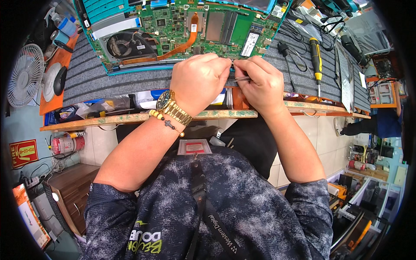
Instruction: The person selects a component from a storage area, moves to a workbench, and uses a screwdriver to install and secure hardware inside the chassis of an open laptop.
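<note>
An opened laptop (173, 32) lies at the far edge of the view, its green circuit board bare. On it I see a black cooling fan (130, 44), a copper heat pipe (191, 40) and a memory stick-shaped drive (250, 44). My left hand (200, 82) is closed in a pinch at the laptop's near edge. Beside it, my right hand (261, 82) is closed around thin metal tweezers (242, 79). The fingertips of both hands almost meet over the edge of the board. Whatever small thing lies between them is too small to make out.
A yellow and black screwdriver (316, 58) and a black cable (286, 60) lie on the grey ribbed mat (86, 84), right of the laptop. Below the wooden edge (208, 114) is a cluttered open drawer (108, 105). A desk fan (26, 76) stands left; another person (385, 123) is far right.
</note>
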The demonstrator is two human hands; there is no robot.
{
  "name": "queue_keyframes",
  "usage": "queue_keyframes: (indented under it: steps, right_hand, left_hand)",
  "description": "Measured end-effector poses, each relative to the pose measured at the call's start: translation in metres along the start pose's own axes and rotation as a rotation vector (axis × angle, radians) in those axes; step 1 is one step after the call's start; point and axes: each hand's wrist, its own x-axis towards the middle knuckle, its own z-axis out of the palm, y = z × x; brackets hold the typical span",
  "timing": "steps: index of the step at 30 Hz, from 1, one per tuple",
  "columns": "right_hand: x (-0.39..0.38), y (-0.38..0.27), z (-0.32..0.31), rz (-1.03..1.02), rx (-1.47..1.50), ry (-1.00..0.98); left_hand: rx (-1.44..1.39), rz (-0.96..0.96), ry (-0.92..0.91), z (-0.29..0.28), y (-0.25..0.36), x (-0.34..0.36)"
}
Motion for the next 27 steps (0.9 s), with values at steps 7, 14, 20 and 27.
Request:
queue_keyframes:
  steps: [7,14,20,27]
  right_hand:
    - [-0.0005,-0.0006,0.0011,0.009,-0.021,0.004]
    - [0.0001,-0.0007,0.0012,0.015,-0.022,-0.002]
    - [0.0006,-0.0012,0.0011,0.014,-0.009,0.004]
    - [0.0007,-0.0018,0.0009,0.03,-0.011,-0.005]
  left_hand:
    - [-0.009,-0.01,0.0,0.0006,-0.0002,-0.0002]
    - [-0.01,-0.007,0.004,0.0012,-0.0008,0.0001]
    - [-0.008,-0.009,-0.005,0.0001,0.0002,0.0007]
    - [-0.011,0.001,0.009,0.0009,-0.0008,0.0007]
